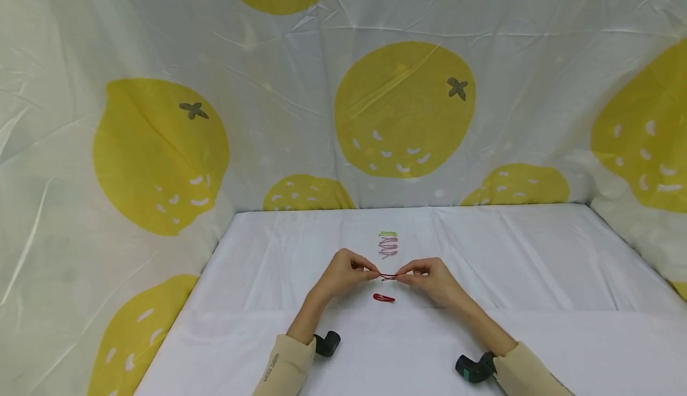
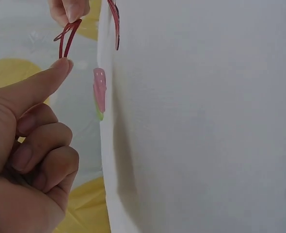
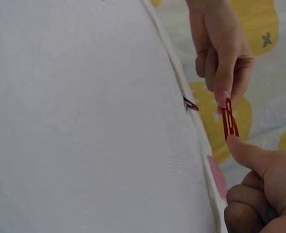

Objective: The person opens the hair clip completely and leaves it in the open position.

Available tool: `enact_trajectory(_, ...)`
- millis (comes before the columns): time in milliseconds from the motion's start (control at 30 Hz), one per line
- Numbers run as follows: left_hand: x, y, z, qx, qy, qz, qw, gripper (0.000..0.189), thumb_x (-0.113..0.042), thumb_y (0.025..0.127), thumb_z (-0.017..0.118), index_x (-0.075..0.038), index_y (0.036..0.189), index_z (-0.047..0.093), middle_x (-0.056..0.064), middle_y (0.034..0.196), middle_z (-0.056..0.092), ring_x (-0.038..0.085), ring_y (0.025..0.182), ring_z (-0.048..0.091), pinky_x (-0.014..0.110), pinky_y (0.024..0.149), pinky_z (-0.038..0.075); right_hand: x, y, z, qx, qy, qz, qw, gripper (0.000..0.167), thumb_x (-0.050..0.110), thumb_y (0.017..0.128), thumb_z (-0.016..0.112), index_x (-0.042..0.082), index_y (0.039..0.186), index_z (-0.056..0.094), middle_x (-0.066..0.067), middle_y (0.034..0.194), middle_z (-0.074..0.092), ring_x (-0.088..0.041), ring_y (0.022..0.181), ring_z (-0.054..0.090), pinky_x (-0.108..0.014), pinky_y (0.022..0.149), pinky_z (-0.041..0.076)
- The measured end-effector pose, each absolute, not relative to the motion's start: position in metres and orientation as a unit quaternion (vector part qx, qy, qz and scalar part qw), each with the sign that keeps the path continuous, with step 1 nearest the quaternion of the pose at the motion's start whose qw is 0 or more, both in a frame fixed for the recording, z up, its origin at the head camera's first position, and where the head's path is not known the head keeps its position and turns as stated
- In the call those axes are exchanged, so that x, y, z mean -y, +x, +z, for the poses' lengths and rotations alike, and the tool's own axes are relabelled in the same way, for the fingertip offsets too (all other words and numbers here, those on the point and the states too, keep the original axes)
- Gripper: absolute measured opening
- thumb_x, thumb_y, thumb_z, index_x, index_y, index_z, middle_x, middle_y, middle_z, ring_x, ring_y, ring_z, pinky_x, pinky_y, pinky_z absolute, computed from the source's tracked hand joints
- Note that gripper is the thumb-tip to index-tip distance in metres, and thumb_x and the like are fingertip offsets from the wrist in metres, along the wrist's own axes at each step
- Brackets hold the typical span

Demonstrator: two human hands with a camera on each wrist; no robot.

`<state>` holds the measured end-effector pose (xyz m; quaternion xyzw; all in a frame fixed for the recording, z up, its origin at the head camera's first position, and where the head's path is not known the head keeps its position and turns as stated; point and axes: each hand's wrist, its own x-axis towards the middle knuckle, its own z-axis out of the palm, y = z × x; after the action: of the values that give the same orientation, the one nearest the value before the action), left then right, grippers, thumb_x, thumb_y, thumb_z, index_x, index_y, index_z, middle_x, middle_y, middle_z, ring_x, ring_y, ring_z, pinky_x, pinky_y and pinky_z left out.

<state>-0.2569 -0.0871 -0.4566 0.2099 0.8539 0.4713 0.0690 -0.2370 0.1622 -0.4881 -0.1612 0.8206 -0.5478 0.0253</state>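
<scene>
Between both hands a dark red snap hair clip (image 1: 389, 277) is held just above the white cloth, its prongs spread apart. The left hand (image 1: 346, 274) pinches one end of it between thumb and fingertips. At the opposite end, the right hand (image 1: 432, 278) pinches it in the same way. Closer to the person, a second red hair clip (image 1: 383, 297) lies on the cloth; the right wrist view shows this red clip (image 3: 190, 103) near the table edge. Beyond the hands lie several pink hair clips (image 1: 388, 245) in a column, with a green clip (image 1: 388, 234) at its far end.
A white cloth (image 1: 563, 348) covers the table. Behind it and at the sides hangs a pale curtain (image 1: 279, 110) with large yellow lemons. Black wrist devices (image 1: 328, 343) are worn at both sleeves, close over the tabletop.
</scene>
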Motion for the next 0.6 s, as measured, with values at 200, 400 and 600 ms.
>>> enact_trajectory(200,0.083,-0.271,-0.460,-0.878,0.222,0.422,0.043,0.005,-0.009,0.086,0.083,-0.004,0.085,0.083,0.006,0.074,0.075,0.003,0.060,0.046,0.017,0.055,0.036,-0.156,-0.247,-0.490,-0.835,-0.127,-0.534,0.012,0.010,0.018,0.089,0.082,0.011,0.096,0.083,0.005,0.059,0.045,-0.005,0.060,0.039,-0.020,0.057,0.030)
enact_trajectory(400,0.076,-0.289,-0.462,-0.895,0.208,0.393,0.032,0.005,-0.008,0.085,0.083,-0.003,0.084,0.084,0.007,0.073,0.075,0.003,0.060,0.048,0.018,0.056,0.038,-0.153,-0.262,-0.491,-0.847,-0.086,-0.525,0.011,0.008,0.015,0.089,0.082,0.009,0.094,0.083,0.008,0.057,0.041,-0.005,0.060,0.038,-0.021,0.058,0.029)
enact_trajectory(600,0.069,-0.300,-0.459,-0.915,0.181,0.361,0.031,0.003,-0.009,0.084,0.084,-0.006,0.086,0.085,0.004,0.075,0.074,0.006,0.066,0.049,0.020,0.059,0.038,-0.152,-0.276,-0.494,-0.852,-0.091,-0.516,-0.003,0.007,0.011,0.089,0.081,0.007,0.093,0.083,0.009,0.056,0.040,-0.005,0.058,0.036,-0.021,0.056,0.028)
